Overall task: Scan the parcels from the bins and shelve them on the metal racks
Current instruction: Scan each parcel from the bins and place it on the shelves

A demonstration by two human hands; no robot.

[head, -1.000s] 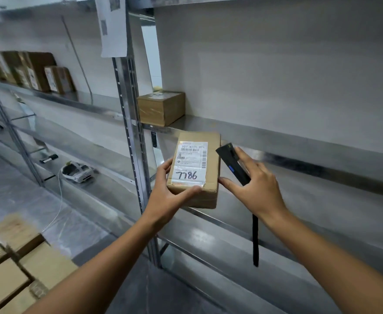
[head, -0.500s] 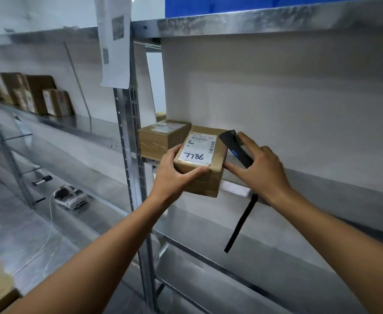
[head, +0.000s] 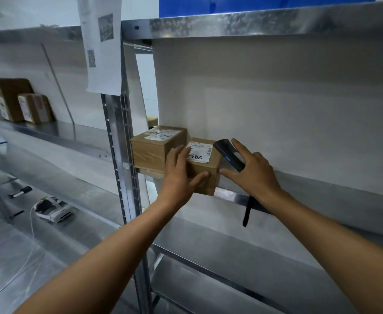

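A small brown cardboard parcel (head: 205, 175) with a white label handwritten "7786" rests on the front edge of the metal rack shelf (head: 322, 184). My left hand (head: 180, 175) grips its left side and front, thumb underneath the front face. My right hand (head: 251, 171) holds a black handheld scanner (head: 228, 154) and its thumb touches the parcel's right side; a black wrist strap (head: 247, 210) hangs below. A second brown parcel (head: 156, 148) sits on the same shelf immediately to the left, touching it.
A vertical rack post (head: 120, 155) with a hanging paper sheet of QR codes (head: 102, 41) stands left of the parcels. Several parcels (head: 16, 103) stand on the left rack. A white label printer (head: 53, 209) lies on a lower shelf. Another shelf (head: 254, 21) runs overhead.
Both hands lifted the parcel up and away from me onto the shelf beside the other parcel. The scanner moved along with my right hand.
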